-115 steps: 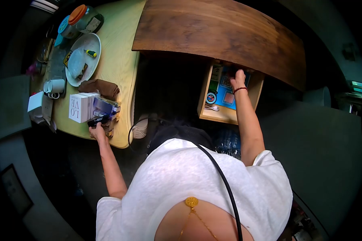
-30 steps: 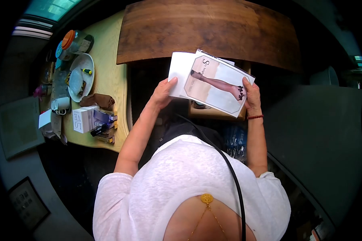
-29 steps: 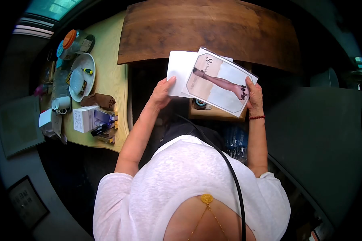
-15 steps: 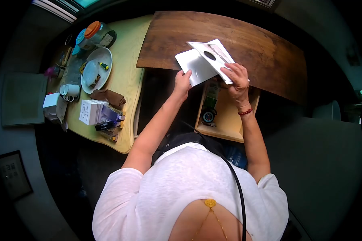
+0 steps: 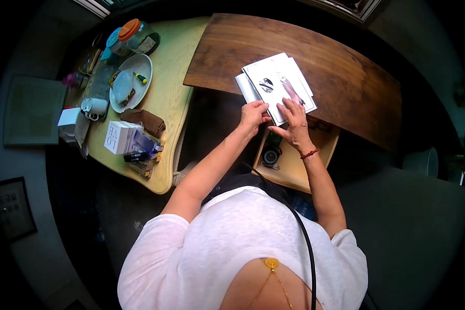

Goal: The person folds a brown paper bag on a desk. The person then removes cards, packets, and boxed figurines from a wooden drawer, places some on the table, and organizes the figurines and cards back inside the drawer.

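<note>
On the front edge of the dark wooden table lies a white booklet, its cover printed with a dark round mark and a pinkish figure. Other white sheets stick out from under it at the left and right. My left hand has its fingers closed at the booklet's lower left corner. Over the lower right part of the cover, my right hand rests with fingers spread and thumb apart. Below the hands is an open wooden drawer holding a round dark object with a blue ring.
The dark wooden table spans the back. On the pale green table at left are an orange-lidded jar, a white plate, white mugs, a LOVE box and a brown cloth. A black cable crosses my shirt.
The booklet, held tilted and apart from a sheet before, now lies flat over the other sheets. My left hand moved right to its corner; my right hand loosened and spread on the cover.
</note>
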Tool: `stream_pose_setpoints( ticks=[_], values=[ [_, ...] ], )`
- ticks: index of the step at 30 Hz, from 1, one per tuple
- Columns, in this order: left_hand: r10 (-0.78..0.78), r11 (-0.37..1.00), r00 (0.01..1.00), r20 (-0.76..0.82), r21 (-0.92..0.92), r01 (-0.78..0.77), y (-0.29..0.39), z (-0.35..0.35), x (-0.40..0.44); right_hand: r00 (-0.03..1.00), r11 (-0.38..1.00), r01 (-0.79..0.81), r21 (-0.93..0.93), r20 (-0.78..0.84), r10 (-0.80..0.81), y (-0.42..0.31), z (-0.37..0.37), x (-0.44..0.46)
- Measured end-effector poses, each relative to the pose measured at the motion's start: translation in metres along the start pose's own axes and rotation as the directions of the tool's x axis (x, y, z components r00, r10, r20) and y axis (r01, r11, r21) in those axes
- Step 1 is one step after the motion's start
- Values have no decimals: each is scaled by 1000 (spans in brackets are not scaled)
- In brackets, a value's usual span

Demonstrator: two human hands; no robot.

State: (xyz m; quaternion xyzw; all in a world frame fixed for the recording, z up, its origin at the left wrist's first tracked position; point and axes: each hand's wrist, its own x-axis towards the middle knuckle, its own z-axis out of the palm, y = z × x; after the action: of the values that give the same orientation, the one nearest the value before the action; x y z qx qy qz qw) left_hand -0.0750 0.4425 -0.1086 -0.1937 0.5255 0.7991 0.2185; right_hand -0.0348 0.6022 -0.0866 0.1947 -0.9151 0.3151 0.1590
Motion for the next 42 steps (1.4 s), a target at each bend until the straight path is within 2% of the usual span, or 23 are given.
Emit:
stream_pose_setpoints(
  ticks=[2, 4, 6, 10, 12, 14, 15, 18, 19, 20, 21, 22, 26, 29, 30, 32, 33, 34, 35, 36, 38, 40, 42],
  values=[
    [-3, 1000, 1000, -26, 12, 3, -1, -3, 2, 1000, 1000, 14, 24, 13, -15, 4, 0, -1],
    [-4, 1000, 999, -49, 24, 5, 2, -5, -1, 981, 979, -104, 175, -142, 129, 12, 2, -3],
    [10, 998, 998, 63, -59, -6, 9, -4, -8, 938, 970, -242, -33, -263, 226, 16, -4, -4],
    [44, 991, 994, 99, -131, -30, 15, -2, -10, 894, 926, -362, 108, -241, 378, 27, -10, -5],
    [140, 981, 983, 117, -148, -122, 16, -1, -8, 881, 905, -392, 168, -217, 421, 30, -13, -7],
    [203, 972, 971, 129, -148, -183, 22, -2, -10, 792, 841, -465, 276, -295, 535, 39, -18, -10],
    [264, 958, 954, 142, -148, -244, 26, -4, -12, 793, 840, -467, 276, -289, 536, 41, -20, -13],
    [373, 913, 920, 124, -224, -340, 49, -21, -16, 597, 570, -469, 675, -233, 768, 46, -31, -20],
    [410, 895, 906, 102, -237, -378, 58, -31, -15, 586, 454, -433, 778, -140, 798, 48, -28, -23],
    [449, 873, 890, 79, -251, -418, 68, -43, -15, 584, 455, -434, 778, -142, 799, 46, -25, -25],
    [474, 858, 879, 45, -247, -450, 74, -57, -16, 577, 238, -523, 818, 135, 805, 39, -19, -28],
    [498, 843, 867, 11, -242, -481, 79, -71, -16, 541, 17, -611, 791, 402, 739, 31, -11, -28],
    [507, 832, 860, -62, -225, -507, 85, -112, -34, 478, -128, -625, 770, 507, 717, -1, 33, 3],
    [500, 837, 860, -101, -197, -510, 75, -133, -48, 322, -331, -575, 748, 579, 749, -8, 60, 25],
    [492, 842, 861, -129, -182, -509, 73, -137, -52, 326, -329, -575, 749, 579, 747, -8, 61, 26],
    [488, 843, 858, -159, -169, -511, 67, -147, -57, 438, -158, -543, 825, 439, 785, -15, 56, 24],
    [470, 851, 868, -161, -181, -494, 63, -151, -59, 560, 106, -508, 855, 234, 794, -15, 48, 19],
    [451, 857, 877, -163, -195, -477, 61, -154, -60, 674, 516, -524, 678, -40, 738, -16, 34, 19],
    [433, 869, 885, -171, -184, -460, 59, -153, -62, 766, 767, -461, 447, -235, 598, -23, 14, 22],
    [433, 867, 884, -177, -186, -462, 54, -150, -63, 842, 920, -361, 154, -371, 393, -32, -4, 27],
    [407, 888, 905, -121, -177, -423, 44, -137, -60, 873, 997, -74, 10, -482, 70, -42, -18, 41],
    [390, 907, 920, -41, -152, -392, 25, -133, -47, 925, 999, -16, -35, -381, 1, -58, -20, 46],
    [336, 926, 941, 28, -192, -325, 11, -122, -41, 982, 991, 31, -132, -181, -55, -63, 4, 38]
  ],
)
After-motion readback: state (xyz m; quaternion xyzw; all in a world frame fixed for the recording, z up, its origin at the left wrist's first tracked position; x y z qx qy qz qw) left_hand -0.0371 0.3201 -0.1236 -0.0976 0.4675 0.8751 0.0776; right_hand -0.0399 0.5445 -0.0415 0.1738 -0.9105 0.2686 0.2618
